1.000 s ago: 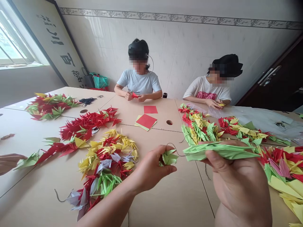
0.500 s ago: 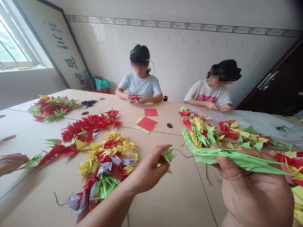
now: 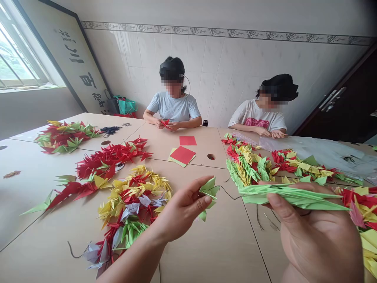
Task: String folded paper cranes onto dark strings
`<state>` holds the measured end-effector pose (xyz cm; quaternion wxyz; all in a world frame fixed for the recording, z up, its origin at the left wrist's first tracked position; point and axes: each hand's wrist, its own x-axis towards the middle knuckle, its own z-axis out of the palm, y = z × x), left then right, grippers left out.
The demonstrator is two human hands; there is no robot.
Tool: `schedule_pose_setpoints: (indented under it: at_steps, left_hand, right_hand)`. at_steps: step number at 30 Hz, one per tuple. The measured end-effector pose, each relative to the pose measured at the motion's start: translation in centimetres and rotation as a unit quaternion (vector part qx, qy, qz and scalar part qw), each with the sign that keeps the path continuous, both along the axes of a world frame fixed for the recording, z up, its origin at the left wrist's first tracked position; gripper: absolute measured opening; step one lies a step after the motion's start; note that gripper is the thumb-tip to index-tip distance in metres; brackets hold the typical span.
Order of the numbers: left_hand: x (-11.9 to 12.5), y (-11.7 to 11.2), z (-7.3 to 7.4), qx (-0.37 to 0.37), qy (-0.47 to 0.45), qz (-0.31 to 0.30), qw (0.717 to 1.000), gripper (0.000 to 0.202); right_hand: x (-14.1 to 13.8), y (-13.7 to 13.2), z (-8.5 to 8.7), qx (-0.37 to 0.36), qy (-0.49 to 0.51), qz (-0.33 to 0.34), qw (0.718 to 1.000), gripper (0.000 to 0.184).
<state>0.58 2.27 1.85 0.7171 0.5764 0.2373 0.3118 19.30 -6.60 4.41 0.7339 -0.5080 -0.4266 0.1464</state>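
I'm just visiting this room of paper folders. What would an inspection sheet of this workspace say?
Surface: pale wood-look tables pushed together, with round holes.
Job's things: the left hand pinches a small green paper crane; the right hand grips a stack of green paper cranes.
Clutter: heaps of red, yellow and green paper cranes, red paper squares, a bundle of black thread.
Grippers: nothing seen; bare hands only.
Cables: a dark thread runs from the small crane toward the stack.
Surroundings: tiled wall, window, framed calligraphy, two seated people at the table.
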Motion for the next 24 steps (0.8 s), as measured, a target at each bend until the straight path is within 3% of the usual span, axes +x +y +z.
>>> schedule_pose_setpoints:
  at_steps: [5,11,16,24]
  left_hand:
    - [-0.3,-0.6,-0.2,0.039,0.023,-0.043,0.998,0.048]
    - [-0.3,-1.2,0.3,0.039,0.014,-0.051,0.998,0.045]
    - [0.1,-1.4,0.4,0.041,-0.021,-0.035,0.998,0.041]
    - [0.4,-1.6,-0.2,0.026,-0.02,0.04,0.999,0.042]
  right_hand:
    - [-1.6,0.4,0.4,-0.031,-0.035,0.034,0.998,0.021]
    - [-3.2,0.4,0.5,-0.091,-0.021,0.053,0.994,0.017]
    - [-3.5,0.7,0.3,-0.15,0.017,0.077,0.986,0.022]
    - [-3.4,0.8,0.6,-0.157,0.057,0.149,0.975,0.02]
